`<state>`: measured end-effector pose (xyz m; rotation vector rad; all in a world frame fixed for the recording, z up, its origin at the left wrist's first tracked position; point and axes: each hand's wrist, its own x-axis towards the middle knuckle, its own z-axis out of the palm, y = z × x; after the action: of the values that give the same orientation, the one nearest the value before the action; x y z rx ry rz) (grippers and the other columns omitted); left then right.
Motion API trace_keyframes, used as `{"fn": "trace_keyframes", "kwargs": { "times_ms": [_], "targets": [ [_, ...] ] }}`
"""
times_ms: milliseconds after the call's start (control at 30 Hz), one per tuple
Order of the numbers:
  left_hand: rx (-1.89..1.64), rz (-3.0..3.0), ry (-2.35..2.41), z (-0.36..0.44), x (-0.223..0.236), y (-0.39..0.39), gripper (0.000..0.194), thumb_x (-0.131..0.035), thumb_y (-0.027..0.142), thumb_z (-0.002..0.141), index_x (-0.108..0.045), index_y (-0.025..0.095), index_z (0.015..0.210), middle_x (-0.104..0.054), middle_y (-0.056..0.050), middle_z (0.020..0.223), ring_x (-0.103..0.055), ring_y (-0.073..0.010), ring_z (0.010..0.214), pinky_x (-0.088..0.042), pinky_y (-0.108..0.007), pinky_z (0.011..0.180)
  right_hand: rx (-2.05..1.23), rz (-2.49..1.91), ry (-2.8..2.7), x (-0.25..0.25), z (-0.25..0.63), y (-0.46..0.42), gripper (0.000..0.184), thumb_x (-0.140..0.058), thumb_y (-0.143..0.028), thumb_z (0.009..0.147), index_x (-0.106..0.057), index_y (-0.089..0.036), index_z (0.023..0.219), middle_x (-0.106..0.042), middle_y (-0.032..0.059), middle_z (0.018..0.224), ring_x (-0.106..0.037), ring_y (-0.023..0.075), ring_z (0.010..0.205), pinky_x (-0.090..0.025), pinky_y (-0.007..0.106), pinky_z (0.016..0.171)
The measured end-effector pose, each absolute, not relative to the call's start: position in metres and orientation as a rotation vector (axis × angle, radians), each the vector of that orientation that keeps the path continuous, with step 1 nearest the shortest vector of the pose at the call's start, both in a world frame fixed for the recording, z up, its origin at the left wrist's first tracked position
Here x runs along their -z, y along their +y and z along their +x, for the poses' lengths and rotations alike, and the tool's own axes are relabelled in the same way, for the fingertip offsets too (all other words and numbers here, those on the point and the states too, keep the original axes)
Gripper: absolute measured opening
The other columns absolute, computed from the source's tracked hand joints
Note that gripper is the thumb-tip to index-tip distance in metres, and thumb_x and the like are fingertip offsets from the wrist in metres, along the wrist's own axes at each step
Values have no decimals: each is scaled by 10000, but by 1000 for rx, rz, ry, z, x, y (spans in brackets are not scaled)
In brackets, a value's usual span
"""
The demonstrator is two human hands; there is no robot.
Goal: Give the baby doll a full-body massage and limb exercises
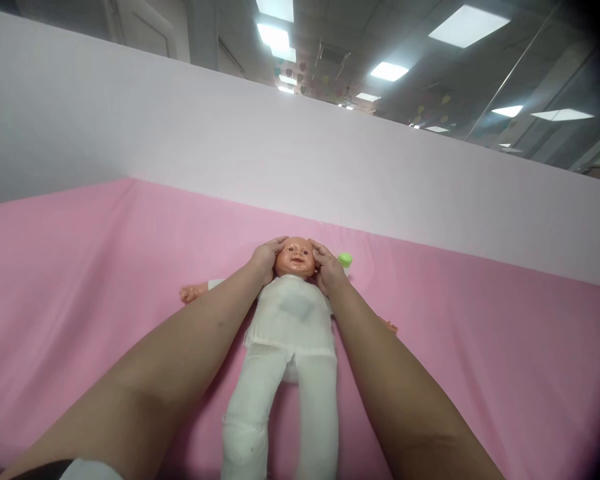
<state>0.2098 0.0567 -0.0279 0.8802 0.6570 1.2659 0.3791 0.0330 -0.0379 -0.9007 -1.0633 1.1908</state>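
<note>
A baby doll (290, 333) in white clothes lies on its back on a pink sheet (80, 280), its head (295, 257) away from me and its legs toward me. My left hand (266, 257) cups the left side of the doll's head, fingers curved over the crown. My right hand (327, 267) cups the other side of the head the same way. Both forearms run alongside the doll's body. One doll arm sticks out to the left.
A small green object (345, 259) lies on the sheet just beyond my right hand. A pale partition wall (300, 153) rises behind the pink surface. Ceiling lights and hanging paper hearts show above it.
</note>
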Motion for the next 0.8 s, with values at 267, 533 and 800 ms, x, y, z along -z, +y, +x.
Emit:
{"fn": "trace_keyframes", "kwargs": {
  "times_ms": [267, 533, 800],
  "targets": [
    [-1207, 1095, 707, 208, 28, 55, 569, -908, 323, 644, -623, 196, 1120, -732, -84, 947, -725, -257, 818, -595, -399, 766, -1181, -912, -1103, 28, 373, 27, 671, -931, -394, 631, -612, -267, 1207, -696, 55, 1178, -705, 263, 1022, -603, 423, 873],
    [-1217, 1216, 710, 212, 33, 63, 406, -787, 423, 788, -638, 203, 1094, -721, -60, 971, -706, -223, 885, -573, -355, 811, -979, -982, -1117, 35, 370, 40, 515, -851, -535, 707, -619, -244, 1062, -713, 23, 1030, -696, 228, 975, -573, 376, 877],
    [-1221, 1321, 717, 211, 37, 59, 473, -625, 534, 887, -574, 200, 1218, -722, -91, 1079, -713, -247, 978, -569, -403, 905, -967, -984, -1243, 47, 384, 33, 579, -682, -586, 831, -620, -257, 1304, -741, 59, 1153, -701, 251, 1014, -591, 395, 845]
  ]
}}
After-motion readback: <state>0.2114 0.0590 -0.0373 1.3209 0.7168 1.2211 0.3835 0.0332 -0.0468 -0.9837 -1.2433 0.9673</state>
